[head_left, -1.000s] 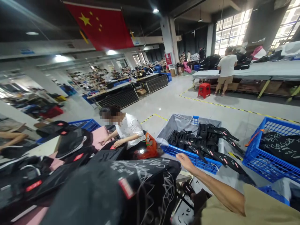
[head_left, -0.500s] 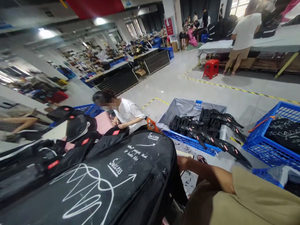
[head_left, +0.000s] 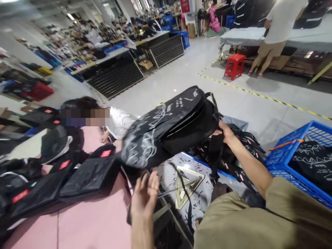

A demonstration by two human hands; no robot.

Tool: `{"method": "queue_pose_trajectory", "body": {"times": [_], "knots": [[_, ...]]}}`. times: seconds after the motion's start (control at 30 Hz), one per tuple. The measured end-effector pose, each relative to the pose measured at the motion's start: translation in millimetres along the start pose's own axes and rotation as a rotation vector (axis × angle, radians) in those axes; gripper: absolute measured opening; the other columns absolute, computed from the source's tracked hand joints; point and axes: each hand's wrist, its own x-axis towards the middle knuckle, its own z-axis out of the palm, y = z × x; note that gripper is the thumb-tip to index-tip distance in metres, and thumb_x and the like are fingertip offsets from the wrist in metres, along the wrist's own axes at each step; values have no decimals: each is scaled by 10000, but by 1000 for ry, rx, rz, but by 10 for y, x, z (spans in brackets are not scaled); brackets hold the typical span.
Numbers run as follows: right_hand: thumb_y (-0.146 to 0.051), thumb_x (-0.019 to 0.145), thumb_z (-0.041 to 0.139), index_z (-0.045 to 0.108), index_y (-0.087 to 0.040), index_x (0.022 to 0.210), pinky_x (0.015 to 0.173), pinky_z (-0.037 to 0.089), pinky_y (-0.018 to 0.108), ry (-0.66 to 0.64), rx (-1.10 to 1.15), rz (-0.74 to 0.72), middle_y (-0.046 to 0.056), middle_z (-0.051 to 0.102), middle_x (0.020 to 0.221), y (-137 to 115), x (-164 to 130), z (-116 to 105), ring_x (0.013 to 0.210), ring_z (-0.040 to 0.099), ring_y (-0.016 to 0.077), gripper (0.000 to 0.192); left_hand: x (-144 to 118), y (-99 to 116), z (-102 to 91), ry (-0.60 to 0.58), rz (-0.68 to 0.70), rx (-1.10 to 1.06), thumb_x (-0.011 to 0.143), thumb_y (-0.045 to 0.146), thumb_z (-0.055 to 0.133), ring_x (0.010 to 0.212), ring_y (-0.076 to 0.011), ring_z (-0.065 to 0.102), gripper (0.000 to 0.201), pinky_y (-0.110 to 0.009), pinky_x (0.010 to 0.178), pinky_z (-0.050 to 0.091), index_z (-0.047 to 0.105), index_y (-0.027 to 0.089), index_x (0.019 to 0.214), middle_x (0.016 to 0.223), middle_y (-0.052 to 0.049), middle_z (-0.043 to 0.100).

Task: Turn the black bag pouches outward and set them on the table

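Head view gives me a black fabric backpack with white scribbled print (head_left: 168,124) held tilted in the air, its lettered end higher near the right hand (head_left: 226,134), its scribbled end lower, at the edge of the pink-covered counter (head_left: 95,221). I read the right hand as closed on the pack's strap side, though dark fabric hides part of the grip. The left hand (head_left: 145,195) sits below the lower end, palm up and fingers loosely extended; blur keeps me from telling whether its fingertips touch the fabric. A long, thin black strap (head_left: 190,207) dangles beneath. On the counter lie black bags with red labels (head_left: 89,176), and a co-worker in a white top (head_left: 120,122) sits behind the pack. My judgement is that the step in hand is carrying and turning the backpack clear of the counter. The next move, I think, calls for firm support from the left hand under that sagging lower end while the right hand keeps its grip, and for minding the strap, which could snag.
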Motion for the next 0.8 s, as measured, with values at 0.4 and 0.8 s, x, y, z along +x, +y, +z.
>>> {"method": "queue_pose_trajectory", "body": {"times": [0.4,0.8], "knots": [[-221,807,852,300,-222,1784,1168,507,467,395,-1680,1021,269,493,1666,722,581,-2354,1453,628,394,1123,-114,-1949,-515,448,-413,152,1074,120,645,709,-182,811,330,-212,573,671,694,202,1390,1036,-91,813],[-397,998,729,223,-286,1785,1135,515,450,315,-1908,1015,245,477,1611,1052,716,-2808,1405,669,366,943,-176,-2083,-369,462,-380,27,1038,36,669,678,-177,815,308,-207,554,663,700,136,1327,944,-77,809]]}}
